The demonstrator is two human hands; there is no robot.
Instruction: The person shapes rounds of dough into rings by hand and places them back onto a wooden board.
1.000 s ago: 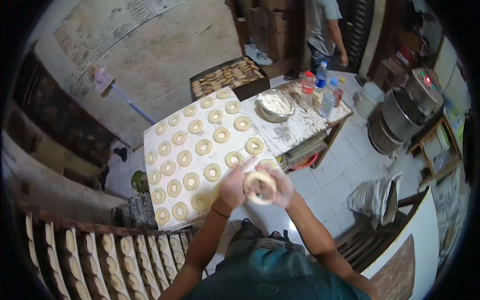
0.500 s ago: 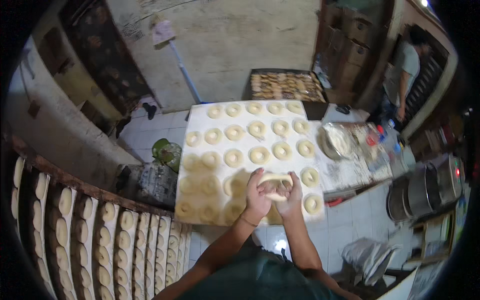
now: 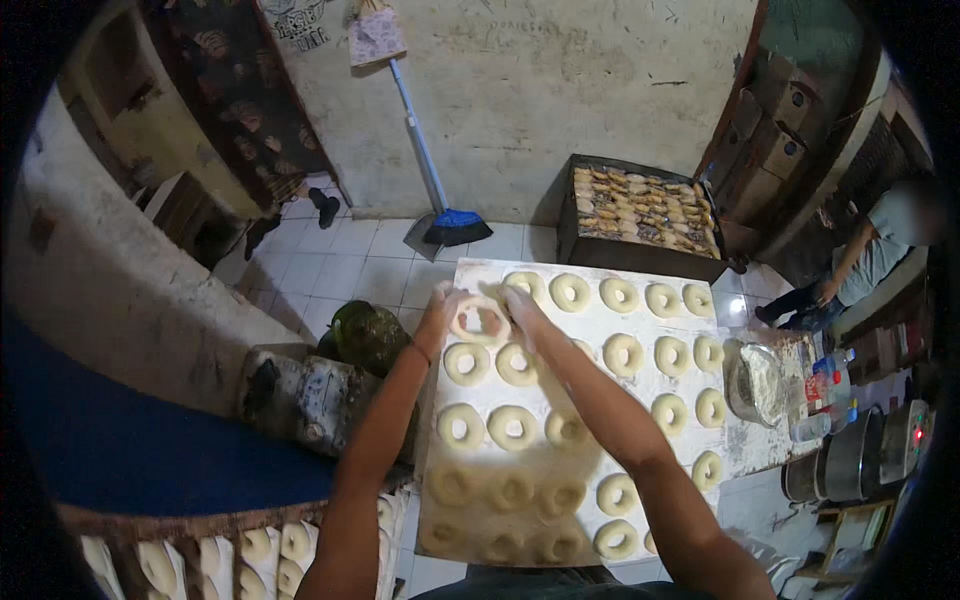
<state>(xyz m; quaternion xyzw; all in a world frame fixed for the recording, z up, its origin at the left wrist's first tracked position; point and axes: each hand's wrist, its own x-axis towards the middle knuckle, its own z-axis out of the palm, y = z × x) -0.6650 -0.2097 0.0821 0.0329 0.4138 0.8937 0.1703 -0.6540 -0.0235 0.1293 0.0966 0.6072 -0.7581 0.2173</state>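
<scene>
A pale dough ring (image 3: 480,321) is at the far left corner of a floured white board, held from both sides. My left hand (image 3: 440,308) closes on its left side, and my right hand (image 3: 519,306) grips its right side. Some fingers show through the hole. Whether the ring touches the board, I cannot tell. Rows of similar dough rings (image 3: 513,427) cover the floured board (image 3: 590,305), the near ones in shadow. My right forearm crosses above several of them.
Right of the board stand a metal bowl of flour (image 3: 757,384) and plastic bottles (image 3: 828,385). Behind lies a dark crate of filled pastries (image 3: 645,215). A blue broom (image 3: 455,224) leans on the wall. Dough-laden racks (image 3: 215,565) stand near left. Another person (image 3: 860,250) is at right.
Both hands have carried the dough ring from above the board's near side to its far left corner. My view has swung, and the other person has shifted posture.
</scene>
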